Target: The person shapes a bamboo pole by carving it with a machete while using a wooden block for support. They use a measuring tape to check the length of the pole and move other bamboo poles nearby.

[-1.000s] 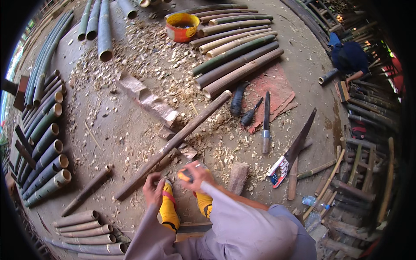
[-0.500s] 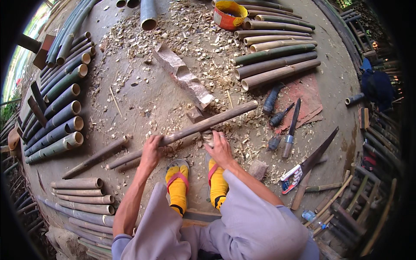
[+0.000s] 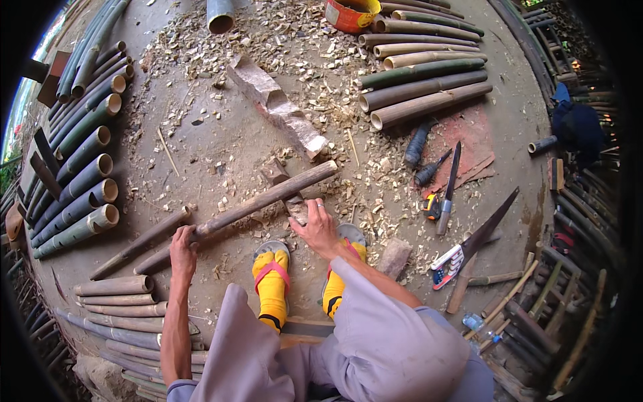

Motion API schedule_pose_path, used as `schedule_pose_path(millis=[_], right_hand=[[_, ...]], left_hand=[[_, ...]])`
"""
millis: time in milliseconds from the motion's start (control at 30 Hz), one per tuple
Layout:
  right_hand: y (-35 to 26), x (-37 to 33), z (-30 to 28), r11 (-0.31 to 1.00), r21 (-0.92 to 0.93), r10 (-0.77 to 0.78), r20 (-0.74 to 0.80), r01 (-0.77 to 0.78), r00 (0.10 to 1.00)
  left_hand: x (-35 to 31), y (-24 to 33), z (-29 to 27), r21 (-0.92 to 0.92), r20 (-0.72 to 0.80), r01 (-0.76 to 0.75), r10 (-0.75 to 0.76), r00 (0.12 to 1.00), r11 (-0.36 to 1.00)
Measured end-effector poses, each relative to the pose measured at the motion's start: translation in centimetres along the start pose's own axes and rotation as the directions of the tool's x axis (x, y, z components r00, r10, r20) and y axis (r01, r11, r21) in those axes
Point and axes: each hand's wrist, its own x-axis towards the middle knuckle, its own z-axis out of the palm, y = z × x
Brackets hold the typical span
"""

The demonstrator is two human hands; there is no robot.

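Observation:
A long brown bamboo pole [image 3: 268,195] lies slantwise in front of my feet, its far end up to the right. My left hand [image 3: 183,253] is closed around it towards its lower left part. Under the pole crosses a rough piece of wood [image 3: 295,208]. My right hand [image 3: 320,230] grips the near end of this wood, fingers bent and palm down. Beside my left hand a shorter bamboo stick [image 3: 140,244] rests on the ground. Beyond the pole lies a notched wooden beam [image 3: 276,104].
Bamboo tubes [image 3: 90,181] are lined up at left, others [image 3: 429,94] at far right. On the right lie a saw [image 3: 479,234], a knife [image 3: 450,191], a tape measure [image 3: 432,206] and a red mat [image 3: 469,144]. Wood chips [image 3: 201,53] litter the ground. A red bucket [image 3: 348,17] stands far back.
The bamboo pole has slid left and a little nearer, across the piece of wood. My left hand has gone left and down with it; my right hand has shifted slightly left.

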Motion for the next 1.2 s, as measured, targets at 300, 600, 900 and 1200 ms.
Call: schedule_pose_path(millis=[300,600,900,1200], right_hand=[[0.9,10.7,-7.6,0.990,-0.131,-0.061,-0.126,0.045,0.990],[-3.6,19.1,-0.6,0.979,-0.163,-0.079,0.242,0.121,0.967],[-5.3,12.0,-1.3,0.886,0.255,-0.371,-0.106,0.386,0.922],[18.2,-16.6,-21.8,0.799,-0.182,0.446,-0.460,-0.573,0.768]], left_hand=[[-0.2,-1.1,-0.2,0.033,0.004,-0.014,0.014,1.000,0.999],[0.2,-2.0,-0.1,-0.003,0.036,-0.014,0.014,0.999,1.000],[0.3,-1.9,-0.3,0.028,0.107,-0.074,0.071,0.992,0.997],[0.9,4.3,-7.1,-0.068,-0.090,-0.222,0.216,0.972,0.973]])
